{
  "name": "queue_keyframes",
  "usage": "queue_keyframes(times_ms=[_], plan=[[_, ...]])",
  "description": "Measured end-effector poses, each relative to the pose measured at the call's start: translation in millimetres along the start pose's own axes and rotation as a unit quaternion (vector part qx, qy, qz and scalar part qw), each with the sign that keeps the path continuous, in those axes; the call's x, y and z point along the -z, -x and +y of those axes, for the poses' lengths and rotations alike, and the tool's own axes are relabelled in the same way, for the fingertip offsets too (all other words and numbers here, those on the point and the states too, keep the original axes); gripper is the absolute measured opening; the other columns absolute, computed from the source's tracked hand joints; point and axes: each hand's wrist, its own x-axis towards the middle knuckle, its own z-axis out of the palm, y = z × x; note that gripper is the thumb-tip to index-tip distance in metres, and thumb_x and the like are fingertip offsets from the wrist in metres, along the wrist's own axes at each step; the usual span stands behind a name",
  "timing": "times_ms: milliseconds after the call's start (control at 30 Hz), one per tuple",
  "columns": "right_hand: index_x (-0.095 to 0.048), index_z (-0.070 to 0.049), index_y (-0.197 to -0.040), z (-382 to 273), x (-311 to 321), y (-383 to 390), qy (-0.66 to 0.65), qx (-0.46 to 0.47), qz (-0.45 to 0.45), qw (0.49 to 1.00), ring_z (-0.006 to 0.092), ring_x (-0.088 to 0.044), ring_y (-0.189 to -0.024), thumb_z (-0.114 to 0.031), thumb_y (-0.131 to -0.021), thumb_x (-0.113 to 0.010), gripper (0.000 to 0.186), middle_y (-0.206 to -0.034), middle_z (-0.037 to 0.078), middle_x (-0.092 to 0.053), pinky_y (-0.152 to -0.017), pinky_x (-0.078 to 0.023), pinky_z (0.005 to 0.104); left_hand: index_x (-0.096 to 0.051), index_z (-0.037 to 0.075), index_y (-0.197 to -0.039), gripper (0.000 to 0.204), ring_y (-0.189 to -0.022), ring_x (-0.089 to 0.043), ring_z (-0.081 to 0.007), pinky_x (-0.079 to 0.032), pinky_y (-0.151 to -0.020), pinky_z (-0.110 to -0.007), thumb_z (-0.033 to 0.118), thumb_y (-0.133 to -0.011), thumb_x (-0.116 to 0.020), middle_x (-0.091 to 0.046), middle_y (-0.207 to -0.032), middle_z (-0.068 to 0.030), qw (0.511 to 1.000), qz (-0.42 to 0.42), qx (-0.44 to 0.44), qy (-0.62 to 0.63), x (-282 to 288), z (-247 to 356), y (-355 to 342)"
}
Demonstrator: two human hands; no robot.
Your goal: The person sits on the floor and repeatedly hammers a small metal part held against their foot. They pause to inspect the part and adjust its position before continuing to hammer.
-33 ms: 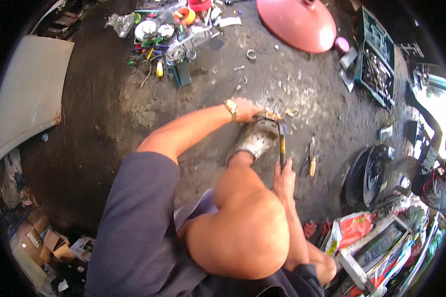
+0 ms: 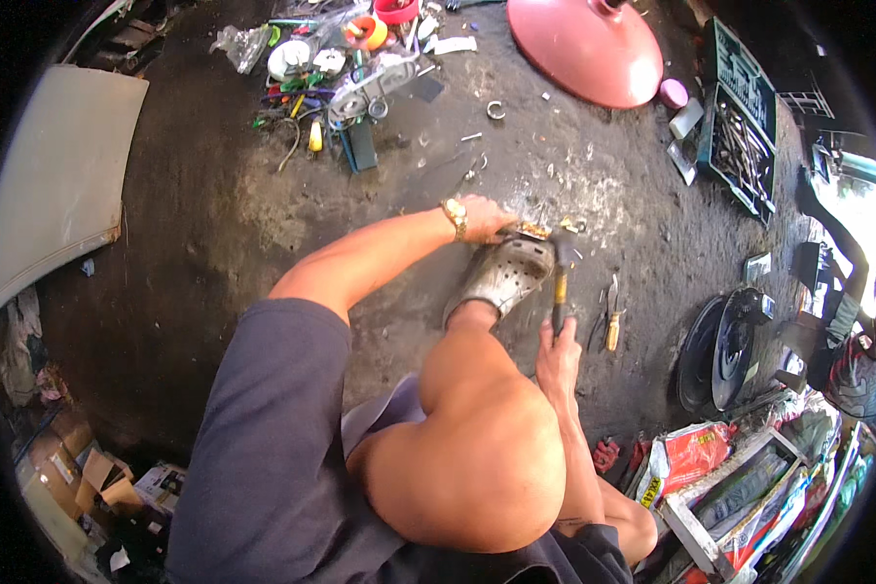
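Observation:
My right hand (image 2: 558, 358) is wrapped round the black grip of a hammer (image 2: 561, 284) with a yellow band on its handle. The dark, slightly blurred hammer head is beside the toe of a grey clog (image 2: 501, 277) on my foot. Just past that toe, my left hand (image 2: 482, 218), a gold watch (image 2: 455, 216) on its wrist, is closed on the end of a small flat metal piece with a brassy, rusty top (image 2: 532, 231). My fingertips and the underside of the piece are partly hidden. Small brassy bits (image 2: 573, 224) lie close by on the ground.
Pliers (image 2: 613, 313) lie right of the hammer, beside a wooden-handled tool (image 2: 612, 336). A green tool case (image 2: 740, 146), a red dome (image 2: 594, 58) and a black reel (image 2: 715, 348) stand farther off. Mixed parts (image 2: 360, 97) are piled at the far left; a pale panel (image 2: 63, 185) stands at left.
The hammer head has moved slightly right, away from the metal piece, and its handle has tilted with it. My left hand has kept its place at the piece.

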Motion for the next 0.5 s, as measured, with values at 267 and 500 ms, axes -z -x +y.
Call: queue_keyframes(times_ms=[267,500], plan=[[-0.049,-0.001,-0.108,10,-6,-18,0.096,-0.001,-0.030,0.995,0.0499,-0.065,-0.073,-0.028,-0.102,-0.057,0.029,-0.075,0.029,-0.063,-0.066,-0.052,0.0525,-0.056,0.016,-0.124,0.043,-0.094,-0.070,-0.0406,-0.055,-0.081,-0.053,0.034,-0.087,-0.069,-0.071,-0.099,-0.0187,1.000,-0.009,0.028,0.008,7,3,-8],[-0.050,-0.001,-0.104,-38,22,17,-0.177,0.190,0.142,0.955,0.0315,-0.063,-0.062,-0.027,-0.103,-0.056,0.027,-0.065,0.020,-0.056,-0.059,-0.048,0.0475,-0.056,0.016,-0.126,0.044,-0.092,-0.070,-0.0417,-0.054,-0.081,-0.054,0.036,-0.089,-0.068,-0.071,-0.093,-0.0214,1.000,0.019,0.008,0.023,6,0,1]])
